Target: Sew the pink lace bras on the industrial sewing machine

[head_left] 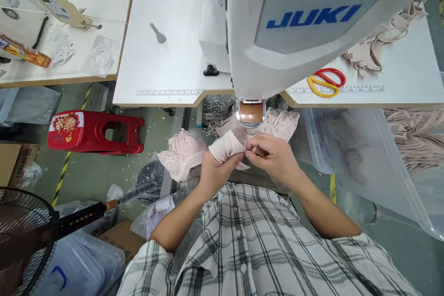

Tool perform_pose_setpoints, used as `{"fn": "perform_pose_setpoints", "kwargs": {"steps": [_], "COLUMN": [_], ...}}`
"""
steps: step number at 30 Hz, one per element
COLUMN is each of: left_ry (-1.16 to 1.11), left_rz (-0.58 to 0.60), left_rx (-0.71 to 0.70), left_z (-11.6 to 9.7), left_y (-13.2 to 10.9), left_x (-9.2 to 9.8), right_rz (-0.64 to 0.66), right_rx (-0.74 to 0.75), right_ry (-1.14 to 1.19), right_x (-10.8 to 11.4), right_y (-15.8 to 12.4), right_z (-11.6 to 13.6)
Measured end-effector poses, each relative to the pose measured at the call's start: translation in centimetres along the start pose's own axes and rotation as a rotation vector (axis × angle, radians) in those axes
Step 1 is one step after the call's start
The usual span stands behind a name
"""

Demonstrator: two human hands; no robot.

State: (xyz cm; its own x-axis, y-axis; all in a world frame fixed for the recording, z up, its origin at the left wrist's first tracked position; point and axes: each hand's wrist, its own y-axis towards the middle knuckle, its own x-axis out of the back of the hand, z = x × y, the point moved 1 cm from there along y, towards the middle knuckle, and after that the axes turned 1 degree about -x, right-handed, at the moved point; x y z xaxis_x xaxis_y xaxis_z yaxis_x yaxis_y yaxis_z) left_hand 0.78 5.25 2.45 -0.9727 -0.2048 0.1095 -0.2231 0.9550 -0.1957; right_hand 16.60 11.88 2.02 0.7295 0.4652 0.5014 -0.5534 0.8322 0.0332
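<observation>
A pale pink bra is held between my two hands, just below the head of the sewing machine. My left hand is closed on the fabric, which drapes over its fingers. Thumb and fingertips of my right hand pinch an edge of the same piece near the left thumb. Lace cups lie behind my right hand under the needle area. Stacked lace bra cups rest to the left of my left hand. The fingers of my left hand are partly hidden by the cloth.
Red and yellow-handled scissors lie on the white table right of the machine head, near beige fabric strips. Plastic bins stand at the right. A red stool and a black fan are at the left.
</observation>
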Motion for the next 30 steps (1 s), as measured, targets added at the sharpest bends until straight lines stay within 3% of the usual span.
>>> {"fn": "perform_pose_setpoints", "kwargs": {"steps": [4,10,14,20,26,30], "left_ry": [-0.026,-0.109,-0.054,0.001,0.027,0.084], "left_rz": [0.045,0.127,0.19,0.106,0.096,0.162], "left_rx": [-0.046,0.072,0.088,0.051,0.015,0.002], "left_z": [0.1,-0.2,-0.3,0.0,0.3,0.1], "left_y": [0.0,0.7,1.0,0.8,1.0,1.6], "left_x": [0.1,0.4,0.4,0.3,-0.1,0.4], "right_rz": [0.066,0.14,0.094,0.096,0.097,0.142], "right_rx": [0.057,0.044,0.033,-0.043,-0.07,-0.177], "right_ry": [0.002,0.04,-0.024,-0.052,-0.049,0.129], "right_x": [0.7,0.6,0.3,0.8,0.9,1.6], "right_y": [0.5,0.6,0.4,0.4,0.7,0.5], "right_z": [0.3,0.1,0.0,0.0,0.0,-0.7]}}
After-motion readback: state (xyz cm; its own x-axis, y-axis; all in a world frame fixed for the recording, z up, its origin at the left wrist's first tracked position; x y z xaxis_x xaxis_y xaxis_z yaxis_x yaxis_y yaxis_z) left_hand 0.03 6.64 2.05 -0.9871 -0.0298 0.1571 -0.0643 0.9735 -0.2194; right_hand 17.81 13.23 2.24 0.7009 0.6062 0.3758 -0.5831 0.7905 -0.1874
